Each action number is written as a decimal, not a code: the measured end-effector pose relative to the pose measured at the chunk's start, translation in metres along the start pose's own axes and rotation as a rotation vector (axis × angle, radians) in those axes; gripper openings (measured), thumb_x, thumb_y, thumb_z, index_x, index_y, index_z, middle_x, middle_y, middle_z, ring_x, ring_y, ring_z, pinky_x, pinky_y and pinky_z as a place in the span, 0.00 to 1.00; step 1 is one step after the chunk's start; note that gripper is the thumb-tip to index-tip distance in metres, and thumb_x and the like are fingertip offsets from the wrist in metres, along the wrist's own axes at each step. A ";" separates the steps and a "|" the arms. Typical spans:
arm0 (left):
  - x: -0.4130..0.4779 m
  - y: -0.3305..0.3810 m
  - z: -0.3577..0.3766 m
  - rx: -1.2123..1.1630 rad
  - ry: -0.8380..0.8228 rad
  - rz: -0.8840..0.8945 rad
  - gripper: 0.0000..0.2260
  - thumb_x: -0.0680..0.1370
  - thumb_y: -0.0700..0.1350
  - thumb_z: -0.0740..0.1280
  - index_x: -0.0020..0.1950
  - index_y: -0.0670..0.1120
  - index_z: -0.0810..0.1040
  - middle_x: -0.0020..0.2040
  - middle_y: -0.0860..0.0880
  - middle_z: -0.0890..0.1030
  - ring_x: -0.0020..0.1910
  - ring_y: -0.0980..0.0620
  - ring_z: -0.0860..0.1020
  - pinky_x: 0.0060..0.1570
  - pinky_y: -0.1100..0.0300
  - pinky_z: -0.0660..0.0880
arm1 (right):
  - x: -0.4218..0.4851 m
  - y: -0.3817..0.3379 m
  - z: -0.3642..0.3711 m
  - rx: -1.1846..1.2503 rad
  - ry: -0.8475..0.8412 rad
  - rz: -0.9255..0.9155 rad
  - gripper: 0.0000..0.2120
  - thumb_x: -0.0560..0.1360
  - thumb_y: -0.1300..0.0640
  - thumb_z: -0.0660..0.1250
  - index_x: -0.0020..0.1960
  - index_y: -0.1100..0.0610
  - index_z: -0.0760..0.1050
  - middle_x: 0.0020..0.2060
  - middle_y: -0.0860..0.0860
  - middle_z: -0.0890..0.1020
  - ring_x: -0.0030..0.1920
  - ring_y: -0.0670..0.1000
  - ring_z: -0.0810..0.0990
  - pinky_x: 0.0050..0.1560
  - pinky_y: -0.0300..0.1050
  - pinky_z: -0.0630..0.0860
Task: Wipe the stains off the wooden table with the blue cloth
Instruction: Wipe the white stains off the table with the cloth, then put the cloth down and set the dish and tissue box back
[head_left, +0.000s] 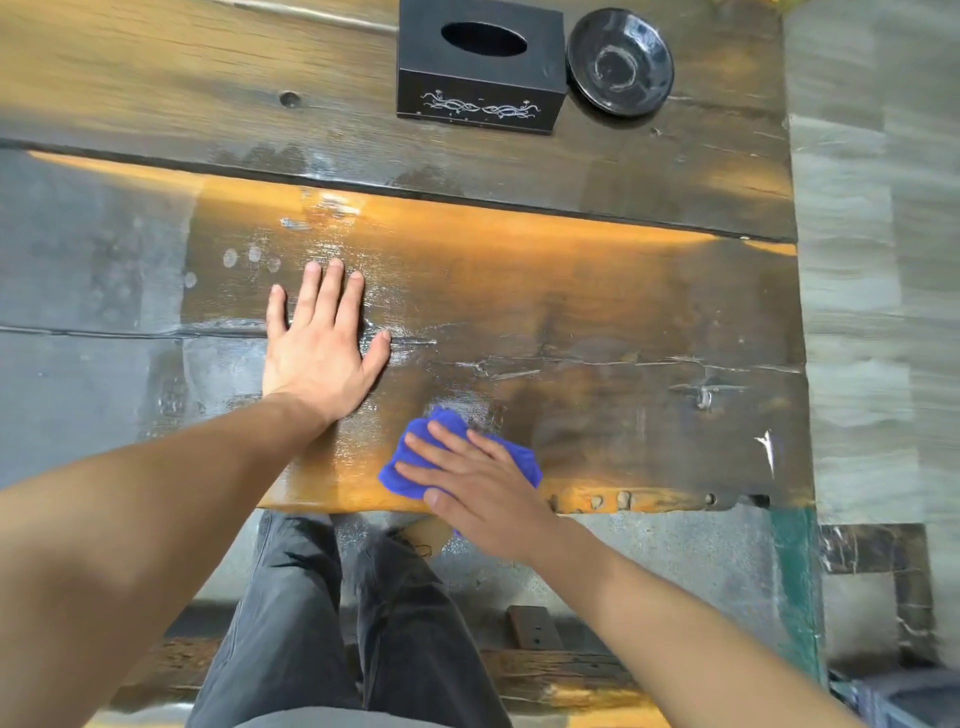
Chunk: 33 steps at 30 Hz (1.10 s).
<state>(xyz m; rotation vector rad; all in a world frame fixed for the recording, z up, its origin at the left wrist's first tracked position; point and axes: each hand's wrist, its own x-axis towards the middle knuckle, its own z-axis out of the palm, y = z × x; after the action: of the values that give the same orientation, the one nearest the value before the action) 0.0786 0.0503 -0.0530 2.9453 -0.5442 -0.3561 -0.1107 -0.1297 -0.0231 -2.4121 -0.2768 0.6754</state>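
Note:
The wooden table fills the upper half of the head view, dark and glossy with wet streaks. Pale round stains sit left of centre. My left hand lies flat on the wood with fingers spread, holding nothing. My right hand presses down on the crumpled blue cloth near the table's front edge, palm and fingers on top of it. A wet shiny patch lies just beyond the cloth. Part of the cloth is hidden under the hand.
A black tissue box and a black dish stand at the far side. The table's right edge borders a grey floor. A low wooden bench and my dark trousers lie below the front edge.

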 end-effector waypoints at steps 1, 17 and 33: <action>0.000 0.000 0.000 0.000 0.002 -0.001 0.34 0.82 0.65 0.49 0.85 0.49 0.52 0.86 0.48 0.50 0.85 0.48 0.43 0.81 0.37 0.43 | -0.006 -0.006 0.004 0.074 0.007 0.022 0.21 0.86 0.47 0.50 0.77 0.41 0.67 0.80 0.37 0.59 0.81 0.37 0.45 0.77 0.41 0.39; 0.000 -0.001 0.002 -0.002 0.014 0.005 0.34 0.83 0.65 0.48 0.85 0.49 0.52 0.86 0.48 0.50 0.85 0.48 0.43 0.81 0.38 0.42 | -0.081 0.077 -0.114 1.544 0.829 0.682 0.23 0.78 0.48 0.63 0.64 0.64 0.79 0.63 0.68 0.80 0.55 0.60 0.83 0.59 0.51 0.80; 0.003 0.000 0.000 -0.006 -0.018 0.014 0.35 0.83 0.66 0.46 0.85 0.49 0.49 0.86 0.48 0.49 0.85 0.48 0.42 0.81 0.38 0.42 | -0.015 0.175 -0.138 -0.105 0.378 0.894 0.28 0.82 0.35 0.47 0.81 0.35 0.46 0.83 0.42 0.41 0.82 0.50 0.37 0.79 0.62 0.43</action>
<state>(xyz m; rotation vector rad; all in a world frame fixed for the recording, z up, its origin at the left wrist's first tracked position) 0.0813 0.0497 -0.0533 2.9334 -0.5641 -0.3826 -0.0448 -0.3432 -0.0298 -2.6433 0.9905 0.5397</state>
